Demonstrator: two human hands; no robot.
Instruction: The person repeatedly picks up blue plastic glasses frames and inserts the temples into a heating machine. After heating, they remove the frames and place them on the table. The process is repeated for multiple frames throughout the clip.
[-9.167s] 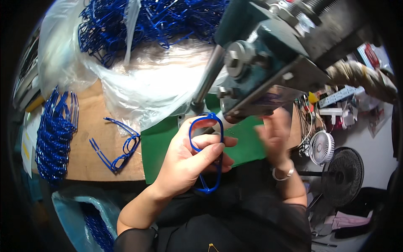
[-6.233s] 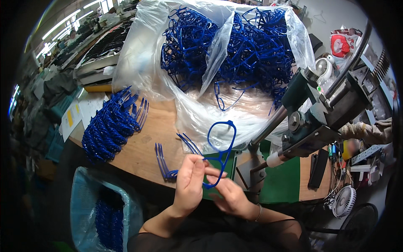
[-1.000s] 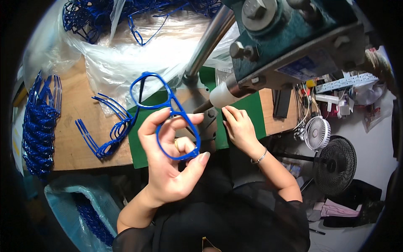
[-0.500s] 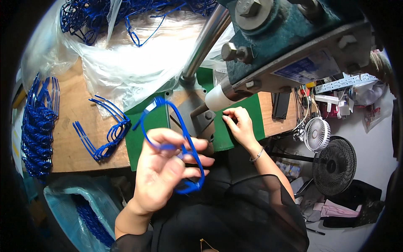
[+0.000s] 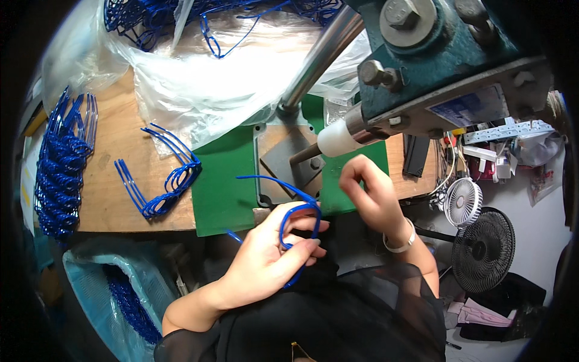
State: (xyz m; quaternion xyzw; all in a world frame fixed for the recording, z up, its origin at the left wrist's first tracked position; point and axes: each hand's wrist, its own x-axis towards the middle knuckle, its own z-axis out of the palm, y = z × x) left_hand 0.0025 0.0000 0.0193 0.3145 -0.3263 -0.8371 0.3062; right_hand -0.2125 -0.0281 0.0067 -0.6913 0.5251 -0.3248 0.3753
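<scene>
My left hand [image 5: 265, 259] is closed around a blue eyeglass frame [image 5: 318, 216], held just in front of the bench press. One rim faces up past my thumb and fingers. A temple arm reaches out to the left over the green mat [image 5: 223, 199], and part of the frame is hidden by my hand. To the right, my right hand [image 5: 375, 196] is raised above the mat's edge, its fingers curled in toward the thumb. Whatever may be between those fingertips is too small or hidden to see. Between both hands and the press column lies the metal base plate [image 5: 260, 151].
The green press head [image 5: 446, 66], with a white collar [image 5: 335, 139], overhangs at right. A few nested blue frames [image 5: 155, 207] and a taller stack [image 5: 60, 175] lie left. Plastic sheeting [image 5: 199, 90] bears more frames behind. A lined bin [image 5: 84, 283] stands lower left; fans [image 5: 482, 247] stand right.
My left hand has lowered and turned the eyeglass frame, bringing it nearer to my right hand. My right hand has lifted off the mat and drawn back toward me. The whole view has shifted slightly.
</scene>
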